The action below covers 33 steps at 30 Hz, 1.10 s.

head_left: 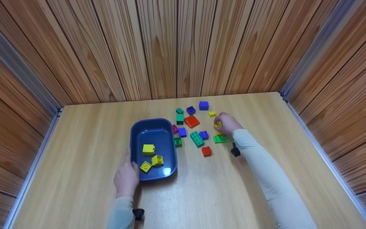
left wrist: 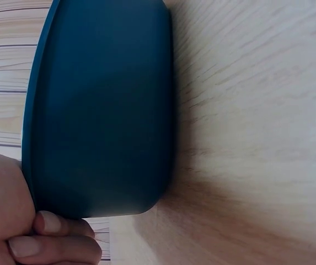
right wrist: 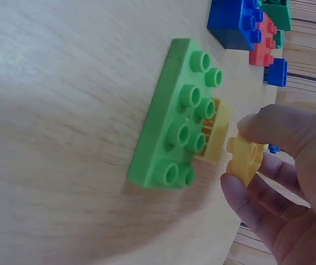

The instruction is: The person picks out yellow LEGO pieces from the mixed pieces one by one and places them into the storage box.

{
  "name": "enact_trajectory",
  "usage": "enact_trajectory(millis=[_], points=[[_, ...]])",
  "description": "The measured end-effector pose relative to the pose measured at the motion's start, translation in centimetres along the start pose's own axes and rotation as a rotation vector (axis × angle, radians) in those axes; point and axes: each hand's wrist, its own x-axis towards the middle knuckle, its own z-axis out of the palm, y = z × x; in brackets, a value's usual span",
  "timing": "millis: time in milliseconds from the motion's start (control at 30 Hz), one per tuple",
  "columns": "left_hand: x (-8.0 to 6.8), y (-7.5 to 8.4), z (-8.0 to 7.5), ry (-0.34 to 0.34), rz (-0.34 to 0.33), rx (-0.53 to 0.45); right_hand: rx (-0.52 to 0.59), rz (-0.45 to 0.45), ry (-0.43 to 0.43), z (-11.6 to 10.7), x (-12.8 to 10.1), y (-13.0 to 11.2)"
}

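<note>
A dark blue tray [head_left: 167,156] [left wrist: 102,110] lies on the wooden table and holds three yellow bricks [head_left: 148,149]. My left hand [head_left: 126,178] [left wrist: 31,232] grips the tray's near left rim. To the right, my right hand [head_left: 226,123] [right wrist: 279,165] pinches a small yellow brick [head_left: 218,124] [right wrist: 245,159] between thumb and fingers. That brick hovers just beside a light green flat brick [head_left: 221,139] [right wrist: 182,113]. Another yellow brick [right wrist: 215,135] lies on its side behind the green one.
Loose bricks lie between tray and right hand: red [head_left: 191,121], dark green [head_left: 197,139], blue [head_left: 203,105], purple [head_left: 191,110], small yellow [head_left: 212,113], small red [head_left: 206,151]. Wood-panelled walls close the table on three sides.
</note>
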Motion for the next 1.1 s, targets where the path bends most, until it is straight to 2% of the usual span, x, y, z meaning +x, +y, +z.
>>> enact_trajectory(millis=[367,633,1100], points=[[0.1,0.0,-0.4,-0.011,-0.016,-0.023,0.021,0.025,-0.028,-1.1,-0.4,-0.9],[0.0,0.1,-0.4,0.007,0.007,-0.017,-0.040,-0.048,-0.009,-1.4,-0.8,-1.3],[0.0,0.0,0.0,-0.002,0.005,-0.036,-0.013,-0.040,-0.036,-1.7,-1.2,-2.5]])
